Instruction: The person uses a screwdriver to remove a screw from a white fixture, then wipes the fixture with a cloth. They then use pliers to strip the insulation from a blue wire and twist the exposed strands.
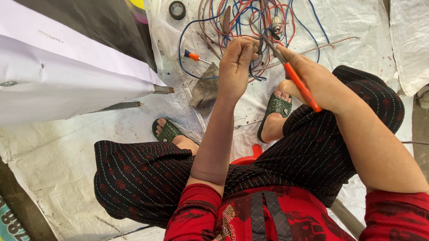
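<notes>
My left hand (pixel 235 65) is closed around the end of a wire that runs from the tangle of red, blue and brown wires (pixel 253 16) on the floor sheet. My right hand (pixel 315 83) grips orange-handled pliers (pixel 295 79), whose metal jaws (pixel 269 42) meet the wire right beside my left fingers. Both hands are raised above my knees and green sandals (pixel 168 132).
A small screwdriver with an orange and blue handle (pixel 191 55) and a roll of black tape (pixel 177 10) lie on the white woven sheet (pixel 55 158). A white board on metal legs (pixel 51 80) stands at the left. A grey rag (pixel 205 89) lies near my feet.
</notes>
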